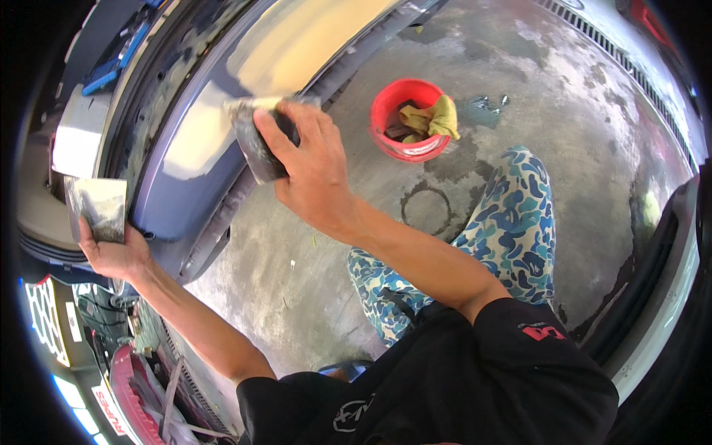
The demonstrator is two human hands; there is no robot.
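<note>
My right hand (319, 167) grips a dark sanding block with a worn grey sheet (256, 152) around it, thumb on one side and fingers over the top. It is beside a blue-grey car body panel (169, 204) that carries smoothed cream filler patches (293, 44). Whether the block touches the panel I cannot tell. At the left, my left hand (119, 252) holds up a thin rectangular piece (106, 208), pale and smeared with grey, its thumb lying on the face. That piece looks like a flat scraper or a stiff sheet; its exact kind is unclear.
On the wet-stained concrete floor (512, 96) stands a red bucket (380, 111) with a yellow cloth (437, 119) over its rim and dark pieces inside. A drain grate (630, 63) runs along the far right. My bent legs in patterned trousers (512, 215) are between bucket and body.
</note>
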